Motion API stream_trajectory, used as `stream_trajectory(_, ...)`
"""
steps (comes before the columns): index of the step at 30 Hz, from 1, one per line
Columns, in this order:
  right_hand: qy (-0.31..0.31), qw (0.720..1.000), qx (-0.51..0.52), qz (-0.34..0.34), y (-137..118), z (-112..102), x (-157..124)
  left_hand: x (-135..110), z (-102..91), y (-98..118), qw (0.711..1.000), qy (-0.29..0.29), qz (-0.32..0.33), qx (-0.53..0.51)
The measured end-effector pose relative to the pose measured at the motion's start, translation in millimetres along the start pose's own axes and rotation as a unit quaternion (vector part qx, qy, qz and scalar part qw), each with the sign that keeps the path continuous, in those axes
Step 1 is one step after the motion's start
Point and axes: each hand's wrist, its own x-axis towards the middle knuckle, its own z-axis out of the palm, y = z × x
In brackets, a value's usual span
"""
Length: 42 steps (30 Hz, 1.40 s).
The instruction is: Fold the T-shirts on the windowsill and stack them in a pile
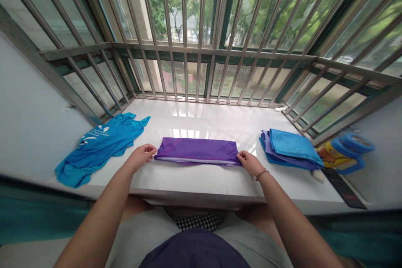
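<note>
A purple garment (pixel 197 149), folded into a long flat strip, lies across the middle of the white sill; a paler edge shows along its near side. My left hand (pixel 143 157) pinches its left end between thumb and fingers. At the opposite end, my right hand (pixel 250 162), with a thin band on the wrist, grips the near right corner. Left of my left hand a bright blue shirt (pixel 105 144) with white print lies loosely spread and wrinkled. A stack of folded blue and purple clothes (pixel 292 146) sits to the right of my right hand.
A blue and yellow handled bottle (pixel 345 153) stands at the far right, beside a dark flat phone-like object (pixel 344 188) near the front edge. Metal window bars (pixel 213 53) close off the back and both sides of the white sill (pixel 194 180).
</note>
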Motion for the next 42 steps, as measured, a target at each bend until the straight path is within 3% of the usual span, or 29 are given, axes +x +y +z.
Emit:
stream_trajectory(4, 0.039, 0.998, -0.002, -0.039, 5.8, 15.8, -21.2, -13.5, 12.4, -19.3, 0.997, 0.003, -0.069, 0.026)
stream_trajectory(7, 0.071, 0.992, -0.019, -0.102, 9.1, 26.8, -38.8, -25.0, 22.8, -35.1, 0.992, 0.023, -0.025, 0.121)
stream_trajectory(11, 0.112, 0.989, -0.038, -0.087, 6.6, 33.7, -45.7, -28.9, 35.1, -42.1, 0.980, 0.085, 0.020, 0.179)
stream_trajectory(13, 0.121, 0.991, -0.009, -0.052, 4.0, 32.5, -42.8, -27.2, 38.7, -39.2, 0.986, 0.083, -0.007, 0.142)
stream_trajectory(16, 0.118, 0.985, 0.116, 0.041, 2.8, 27.5, -36.8, -25.4, 37.9, -31.5, 0.996, 0.061, -0.067, -0.014)
stream_trajectory(19, 0.114, 0.965, 0.210, 0.110, 6.2, 25.7, -33.5, -26.7, 30.3, -24.3, 0.974, 0.028, -0.118, -0.193)
stream_trajectory(22, 0.121, 0.956, 0.236, 0.126, 11.2, 30.2, -34.4, -29.8, 21.7, -21.2, 0.947, -0.001, -0.140, -0.288)
stream_trajectory(25, 0.126, 0.952, 0.243, 0.133, 15.9, 34.1, -38.2, -33.0, 15.9, -25.7, 0.944, -0.025, -0.146, -0.294)
stream_trajectory(28, 0.128, 0.955, 0.229, 0.139, 20.4, 30.1, -43.8, -35.4, 11.0, -37.6, 0.974, -0.045, -0.136, -0.177)
stream_trajectory(30, 0.134, 0.968, 0.180, 0.111, 22.5, 24.0, -48.5, -36.8, 7.7, -45.5, 0.995, -0.037, -0.091, -0.036)
stream_trajectory(32, 0.142, 0.984, 0.100, 0.032, 23.2, 18.7, -53.4, -38.6, 6.1, -49.7, 0.996, -0.002, 0.014, 0.093)
stream_trajectory(34, 0.135, 0.987, 0.023, -0.078, 23.0, 16.6, -58.1, -41.5, 7.6, -49.9, 0.973, 0.021, 0.152, 0.170)
stream_trajectory(37, 0.098, 0.975, -0.055, -0.191, 24.2, 20.1, -64.9, -48.7, 15.1, -50.0, 0.922, -0.010, 0.303, 0.241)
stream_trajectory(40, 0.083, 0.962, -0.117, -0.233, 28.9, 25.3, -73.5, -58.3, 22.1, -60.5, 0.880, -0.046, 0.361, 0.305)
stream_trajectory(42, 0.088, 0.956, -0.129, -0.247, 32.4, 26.5, -81.0, -64.7, 22.8, -72.2, 0.870, -0.048, 0.373, 0.319)
